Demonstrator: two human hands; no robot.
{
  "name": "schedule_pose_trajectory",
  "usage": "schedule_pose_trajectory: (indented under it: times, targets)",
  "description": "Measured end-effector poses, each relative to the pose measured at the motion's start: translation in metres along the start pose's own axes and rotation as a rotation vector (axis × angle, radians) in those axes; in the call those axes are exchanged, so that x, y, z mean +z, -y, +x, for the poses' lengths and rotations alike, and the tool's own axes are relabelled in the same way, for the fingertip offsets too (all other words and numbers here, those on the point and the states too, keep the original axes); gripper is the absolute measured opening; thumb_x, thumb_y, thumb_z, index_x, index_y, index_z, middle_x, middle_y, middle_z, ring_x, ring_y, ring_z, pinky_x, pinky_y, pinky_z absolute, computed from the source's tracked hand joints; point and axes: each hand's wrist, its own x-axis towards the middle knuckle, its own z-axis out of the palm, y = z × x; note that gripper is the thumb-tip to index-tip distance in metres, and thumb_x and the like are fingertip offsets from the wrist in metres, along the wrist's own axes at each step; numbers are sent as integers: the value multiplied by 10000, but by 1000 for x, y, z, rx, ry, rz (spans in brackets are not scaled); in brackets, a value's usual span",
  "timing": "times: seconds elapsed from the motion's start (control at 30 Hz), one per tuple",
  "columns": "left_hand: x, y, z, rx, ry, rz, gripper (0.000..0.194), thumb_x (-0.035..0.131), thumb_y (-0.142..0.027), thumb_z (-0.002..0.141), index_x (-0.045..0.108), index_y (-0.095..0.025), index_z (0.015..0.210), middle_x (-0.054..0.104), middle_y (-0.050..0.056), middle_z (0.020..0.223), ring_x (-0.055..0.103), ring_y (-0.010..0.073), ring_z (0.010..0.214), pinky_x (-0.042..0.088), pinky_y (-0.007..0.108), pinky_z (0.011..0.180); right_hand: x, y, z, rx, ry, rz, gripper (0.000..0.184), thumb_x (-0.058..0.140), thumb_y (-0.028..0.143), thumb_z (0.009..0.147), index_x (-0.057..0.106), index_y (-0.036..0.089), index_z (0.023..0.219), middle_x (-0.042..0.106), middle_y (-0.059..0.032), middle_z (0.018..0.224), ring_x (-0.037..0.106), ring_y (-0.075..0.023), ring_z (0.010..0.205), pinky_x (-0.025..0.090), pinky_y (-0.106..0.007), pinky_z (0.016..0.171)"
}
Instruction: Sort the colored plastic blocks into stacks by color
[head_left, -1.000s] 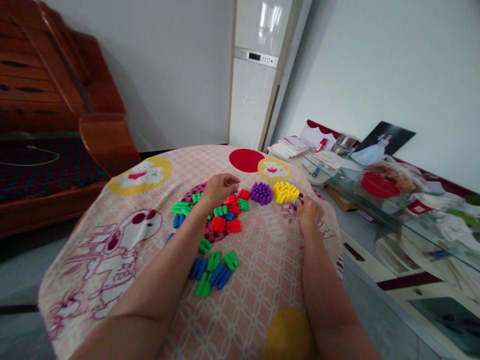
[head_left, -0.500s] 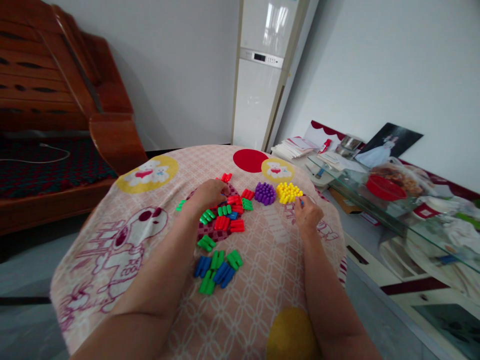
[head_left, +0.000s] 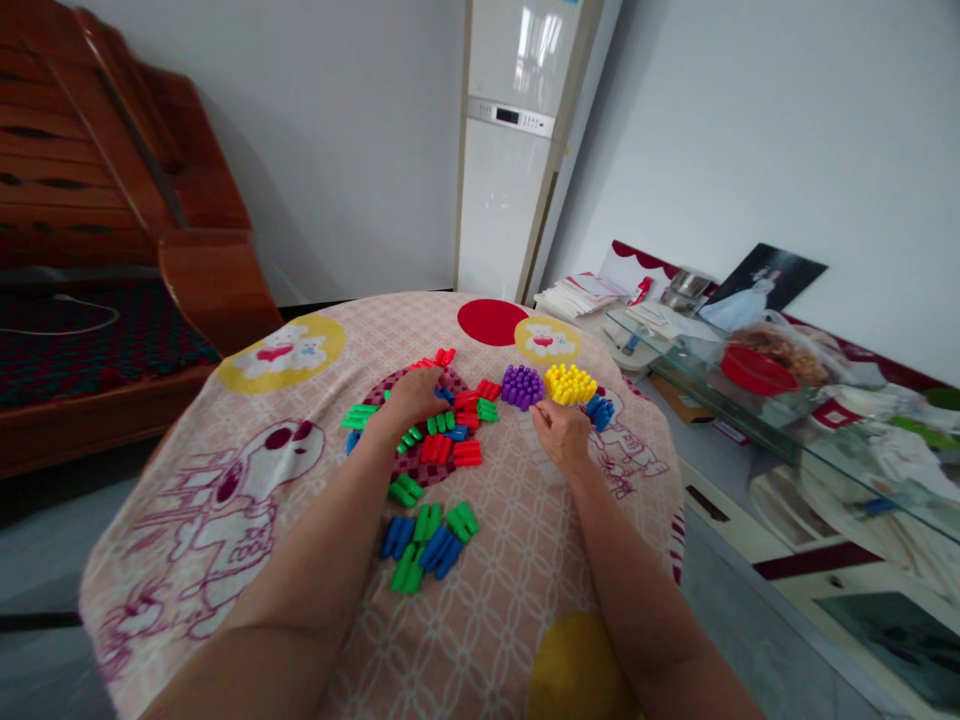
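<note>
My left hand [head_left: 418,398] reaches over the loose plastic pieces with bent fingers closed on a blue plastic piece [head_left: 445,395]. My right hand [head_left: 564,432] has its fingertips pinched together just in front of the purple cluster [head_left: 523,386]; whether anything is between them is hidden. A yellow cluster [head_left: 570,384] of knobbed pieces stands beside the purple one. Behind my right hand lies a smaller blue cluster [head_left: 600,411]. Red pieces [head_left: 436,448] and green pieces [head_left: 441,423] are scattered near my left hand. Closer to me sits a group of blue pieces [head_left: 441,551] and green pieces [head_left: 407,568].
A patterned cloth covers the round table [head_left: 510,600]. To the left stands a wooden bench [head_left: 217,265]; a tall white air conditioner [head_left: 499,200] is at the back. On the right, a glass-topped cabinet [head_left: 697,400] carries papers, a red bowl [head_left: 757,370] and bags.
My right hand has moved left from the yellow cluster to the purple one, leaving the small blue cluster uncovered. A blue piece now shows at my left fingertips. The view has shifted slightly.
</note>
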Motion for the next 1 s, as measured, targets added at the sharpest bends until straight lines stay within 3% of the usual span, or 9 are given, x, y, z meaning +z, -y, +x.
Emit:
schedule_pose_trajectory:
  times: [0.13,0.27,0.47,0.67,0.73,0.83,0.93,1.0]
  targets:
    - [-6,-13,1,102,-8,-334,335,722,-242,631,695,-196,962,730,37,836,700,224,812,545,302,740,1,8,0,-6,25,266,292,506,406,888,685,218,752,648,-16,642,555,-156,608,382,-259,621]
    - [-6,-42,-3,275,92,-609,423,743,-239,621,684,-181,1036,729,37,902,700,186,775,548,277,691,0,12,1,81,112,586,354,498,495,877,691,201,842,620,-2,631,545,-145,552,417,-253,557]
    - [2,-76,-15,432,131,-577,530,704,-134,628,668,-197,1152,716,49,1059,686,165,807,551,266,733,-2,15,2,239,218,855,418,567,596,807,673,195,862,651,-1,628,526,-122,459,402,-238,442]
    - [12,-84,-18,516,149,-542,596,663,-83,650,640,-190,1236,689,86,1144,678,160,823,546,258,724,-11,9,6,376,315,1048,342,734,490,644,655,182,770,635,9,540,527,-130,393,348,-229,367]
    - [9,-80,-16,504,120,-476,588,671,-86,656,645,-182,1236,688,96,1165,680,173,860,544,280,775,-18,-1,9,418,187,1052,333,748,470,622,652,175,744,641,4,545,524,-127,396,345,-227,367]
    - [-2,-68,-12,430,102,-303,442,665,-102,676,705,-159,1112,725,80,1056,677,193,879,523,293,820,-29,-24,13,489,-232,916,353,721,492,635,649,167,751,612,20,523,495,-122,392,344,-230,381]
    - [-14,-52,-9,335,155,-145,291,618,-109,715,743,-140,976,742,57,885,674,183,811,499,262,757,-43,-53,14,475,-611,612,321,672,471,678,659,158,749,599,19,543,535,-145,472,433,-263,480]
    - [-18,-41,-8,285,175,-70,268,602,-96,719,754,-138,935,745,57,845,672,177,783,482,249,724,-51,-69,12,491,-704,369,245,637,398,686,668,157,713,624,-11,583,583,-175,560,485,-299,585]
